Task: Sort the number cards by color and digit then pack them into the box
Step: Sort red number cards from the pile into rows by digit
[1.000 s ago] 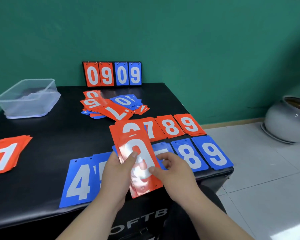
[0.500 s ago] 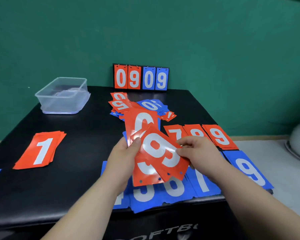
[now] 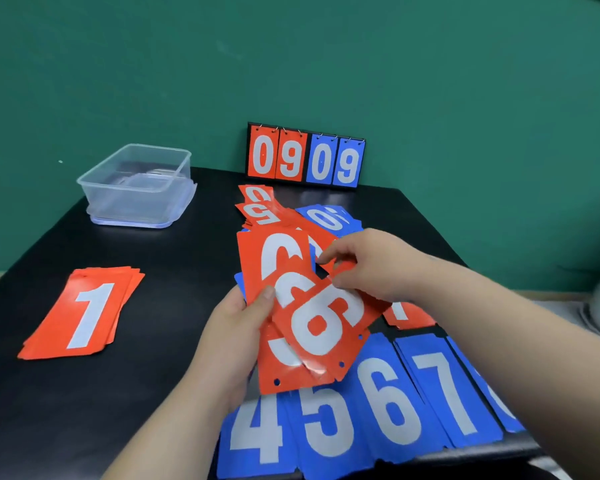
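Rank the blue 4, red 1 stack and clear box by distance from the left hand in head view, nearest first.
1. Blue 4: under the left hand, front edge.
2. Red 1 stack: to its left.
3. Clear box: back left.

black table (image 3: 153, 393) | green wall (image 3: 430, 81) behind | flip scoreboard (image 3: 305, 155) 0909 upright at table's back edge

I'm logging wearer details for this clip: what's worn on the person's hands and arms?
Nothing visible: the left hand and right hand are bare, without gloves, rings or a watch, and no sleeves reach into view.
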